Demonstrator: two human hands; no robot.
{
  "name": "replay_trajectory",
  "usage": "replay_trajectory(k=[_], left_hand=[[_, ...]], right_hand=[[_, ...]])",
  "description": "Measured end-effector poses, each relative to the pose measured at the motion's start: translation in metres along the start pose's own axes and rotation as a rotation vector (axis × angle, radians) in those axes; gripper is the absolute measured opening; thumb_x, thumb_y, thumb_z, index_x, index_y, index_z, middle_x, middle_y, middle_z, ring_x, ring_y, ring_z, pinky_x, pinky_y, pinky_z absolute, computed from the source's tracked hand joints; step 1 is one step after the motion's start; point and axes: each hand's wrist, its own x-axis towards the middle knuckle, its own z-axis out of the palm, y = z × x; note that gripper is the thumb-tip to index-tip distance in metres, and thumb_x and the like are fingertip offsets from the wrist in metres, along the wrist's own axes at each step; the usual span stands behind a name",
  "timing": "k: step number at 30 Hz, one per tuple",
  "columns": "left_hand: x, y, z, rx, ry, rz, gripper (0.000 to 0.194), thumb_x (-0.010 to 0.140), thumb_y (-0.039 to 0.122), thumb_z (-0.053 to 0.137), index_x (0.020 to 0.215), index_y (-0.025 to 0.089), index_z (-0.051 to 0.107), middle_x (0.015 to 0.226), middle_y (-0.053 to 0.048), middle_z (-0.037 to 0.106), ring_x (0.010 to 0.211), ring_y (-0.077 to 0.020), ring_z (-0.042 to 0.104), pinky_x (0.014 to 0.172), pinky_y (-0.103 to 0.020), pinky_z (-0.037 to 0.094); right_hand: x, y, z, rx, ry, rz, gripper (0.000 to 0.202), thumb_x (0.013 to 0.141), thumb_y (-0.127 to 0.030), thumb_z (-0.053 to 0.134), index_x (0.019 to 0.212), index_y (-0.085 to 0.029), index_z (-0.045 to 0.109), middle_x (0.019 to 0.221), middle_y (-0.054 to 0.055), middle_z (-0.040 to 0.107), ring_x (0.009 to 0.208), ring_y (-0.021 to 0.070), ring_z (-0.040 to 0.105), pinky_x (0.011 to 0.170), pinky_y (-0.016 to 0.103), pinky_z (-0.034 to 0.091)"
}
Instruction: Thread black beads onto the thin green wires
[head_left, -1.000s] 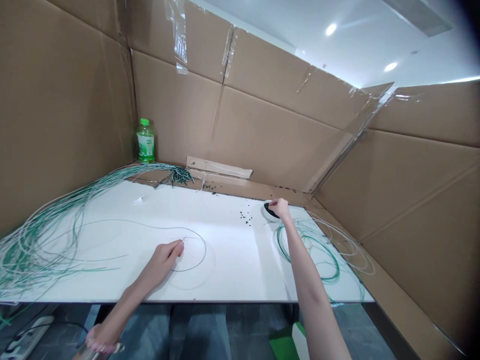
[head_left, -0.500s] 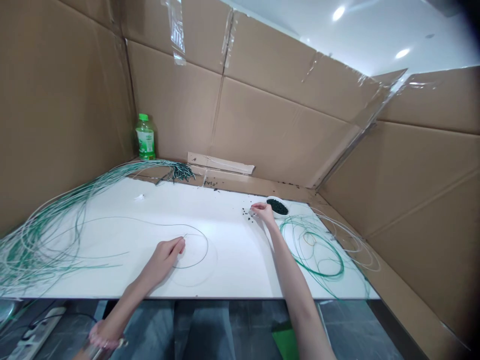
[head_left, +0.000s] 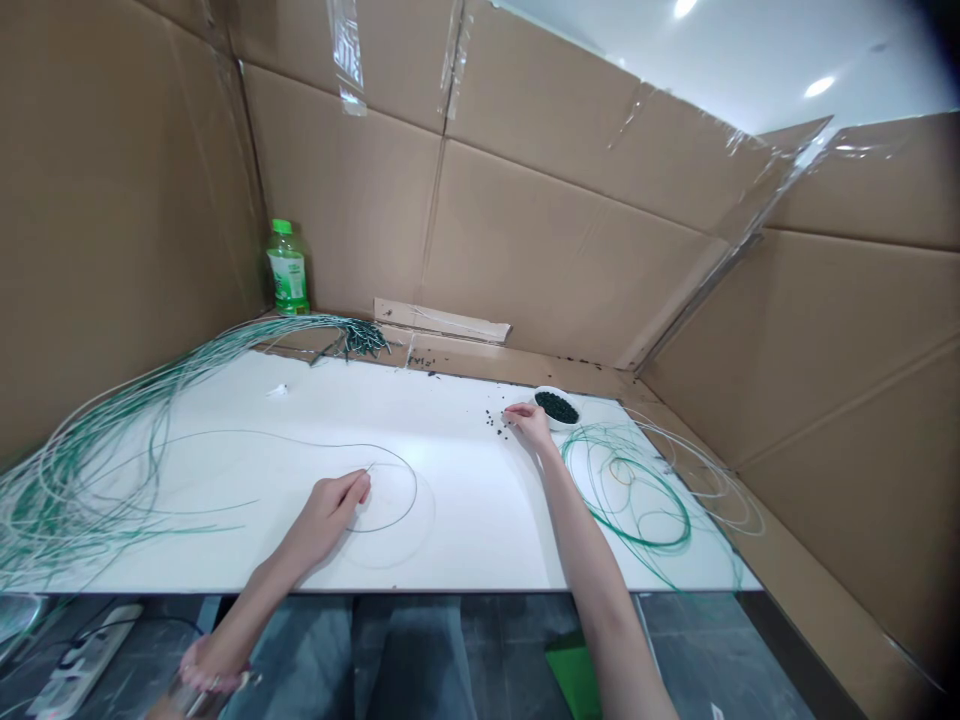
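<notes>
My left hand (head_left: pixel 334 508) pinches the end of a thin wire (head_left: pixel 411 470), whose loop curves over the white table (head_left: pixel 465 520). Farther right, my right hand (head_left: pixel 529 424) has its fingertips pinched together beside small scattered black beads (head_left: pixel 496 422); whatever is between them is too small to make out. Just right of that hand, a white bowl (head_left: pixel 574 425) holds many black beads. Coils of green string (head_left: pixel 686 520) lie to the right of my right forearm.
A large bundle of green and white strings (head_left: pixel 82 450) spreads along the left side. The green bottle (head_left: pixel 289 275) stands in the back left corner. Cardboard walls (head_left: pixel 570 230) surround the table, and a scrap of white material (head_left: pixel 277 390) lies at its back left.
The camera view has tilted slightly. Both hands stay nearly where they were, with the right fingertips still beside the scattered beads.
</notes>
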Motion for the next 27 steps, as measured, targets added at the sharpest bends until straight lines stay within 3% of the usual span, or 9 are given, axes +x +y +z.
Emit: replay_trajectory(k=[21, 24, 27], left_hand=[[0.000, 0.001, 0.000, -0.018, 0.012, -0.001, 0.043, 0.087, 0.050, 0.030, 0.060, 0.018, 0.038, 0.055, 0.003, 0.035, 0.055, -0.0126, 0.037, 0.058, -0.025, 0.029], [0.001, 0.000, 0.000, -0.023, 0.014, 0.002, 0.043, 0.088, 0.050, 0.031, 0.059, 0.018, 0.038, 0.054, 0.003, 0.035, 0.054, -0.0126, 0.037, 0.058, -0.025, 0.029], [0.001, 0.001, 0.000, -0.031, 0.015, 0.007, 0.042, 0.088, 0.049, 0.031, 0.060, 0.018, 0.038, 0.054, 0.003, 0.035, 0.055, -0.0128, 0.037, 0.058, -0.025, 0.030]], right_hand=[[0.003, 0.003, 0.008, -0.075, 0.079, -0.082, 0.031, 0.090, -0.033, 0.055, 0.114, -0.014, 0.056, 0.111, 0.007, 0.059, 0.093, 0.0170, 0.061, 0.079, 0.036, 0.053], [0.003, -0.008, -0.006, -0.133, 0.162, -0.112, 0.030, 0.090, -0.033, 0.055, 0.114, -0.014, 0.056, 0.111, 0.007, 0.059, 0.094, 0.0171, 0.061, 0.079, 0.036, 0.053], [0.003, -0.023, -0.034, -0.192, 0.276, -0.125, 0.029, 0.090, -0.033, 0.055, 0.113, -0.014, 0.056, 0.111, 0.007, 0.059, 0.095, 0.0173, 0.060, 0.081, 0.037, 0.053]])
